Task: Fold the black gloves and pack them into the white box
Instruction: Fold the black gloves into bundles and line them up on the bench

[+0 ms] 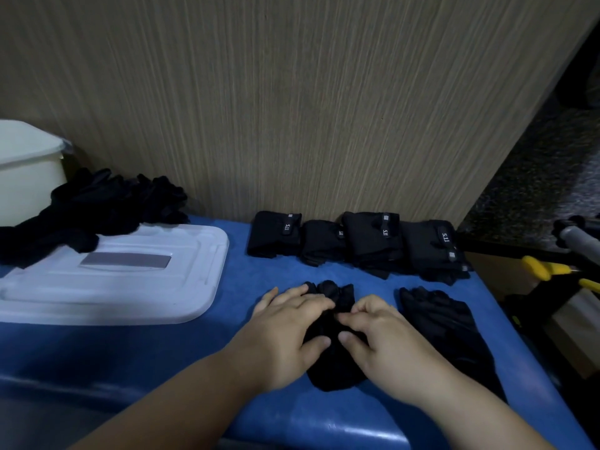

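Pressing with near-straight fingers, the left hand pins the black glove on the blue table; the right hand curls fingers and thumb, pinching its fabric. Align the edges and crease firmly, matching the folded gloves behind. Dark cloth hides the fold line; the white box is cut off at far left.
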`<action>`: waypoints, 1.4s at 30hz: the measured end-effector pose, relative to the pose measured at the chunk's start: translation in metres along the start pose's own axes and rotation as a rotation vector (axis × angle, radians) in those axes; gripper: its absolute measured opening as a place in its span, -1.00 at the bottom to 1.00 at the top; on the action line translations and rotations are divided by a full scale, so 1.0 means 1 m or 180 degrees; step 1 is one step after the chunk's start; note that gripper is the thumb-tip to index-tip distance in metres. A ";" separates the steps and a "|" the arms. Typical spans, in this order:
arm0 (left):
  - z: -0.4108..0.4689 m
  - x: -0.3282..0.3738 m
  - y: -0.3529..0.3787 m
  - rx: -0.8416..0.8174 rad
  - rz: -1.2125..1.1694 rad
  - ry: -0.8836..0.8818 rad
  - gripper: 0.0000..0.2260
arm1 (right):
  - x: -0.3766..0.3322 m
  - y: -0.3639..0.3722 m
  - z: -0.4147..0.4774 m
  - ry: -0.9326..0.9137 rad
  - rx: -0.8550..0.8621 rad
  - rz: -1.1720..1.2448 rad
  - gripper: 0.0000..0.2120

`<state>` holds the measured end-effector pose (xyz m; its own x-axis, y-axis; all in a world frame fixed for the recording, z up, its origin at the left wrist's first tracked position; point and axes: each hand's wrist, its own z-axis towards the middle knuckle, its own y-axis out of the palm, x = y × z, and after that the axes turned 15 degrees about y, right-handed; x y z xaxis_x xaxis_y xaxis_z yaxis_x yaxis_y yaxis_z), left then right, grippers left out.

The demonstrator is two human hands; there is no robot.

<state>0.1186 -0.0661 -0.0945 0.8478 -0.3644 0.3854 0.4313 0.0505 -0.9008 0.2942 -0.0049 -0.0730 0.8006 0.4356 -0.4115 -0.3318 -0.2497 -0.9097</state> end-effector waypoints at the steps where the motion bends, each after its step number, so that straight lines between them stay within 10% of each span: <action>1: 0.000 0.000 0.000 0.0016 0.0024 0.0019 -0.55 | 0.000 -0.001 -0.001 -0.0024 -0.0072 -0.0094 -0.59; 10: -0.002 -0.003 0.002 -0.0185 -0.0078 0.0086 -0.54 | 0.006 -0.018 -0.005 -0.0016 -0.0442 0.0118 -0.57; 18: 0.000 0.002 0.003 -0.0227 -0.0200 0.0229 -0.64 | 0.058 -0.075 -0.003 0.1321 0.0472 0.0489 -0.93; 26: 0.008 0.006 0.013 -0.0321 -0.0196 0.0332 -0.63 | 0.096 -0.096 -0.012 0.2723 -0.0416 0.0299 -0.61; 35: 0.014 0.015 0.016 -0.0418 -0.0172 0.0375 -0.65 | 0.090 -0.075 0.001 0.2279 -0.0499 0.0494 -0.62; 42: 0.014 0.011 0.017 0.0039 -0.0270 0.0460 -0.47 | 0.077 -0.079 -0.001 0.1787 -0.0628 0.2501 -0.81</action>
<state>0.1396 -0.0566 -0.1033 0.7553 -0.4976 0.4266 0.5040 0.0248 -0.8634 0.3828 0.0476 -0.0331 0.5255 -0.3771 -0.7626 -0.8225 -0.4545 -0.3420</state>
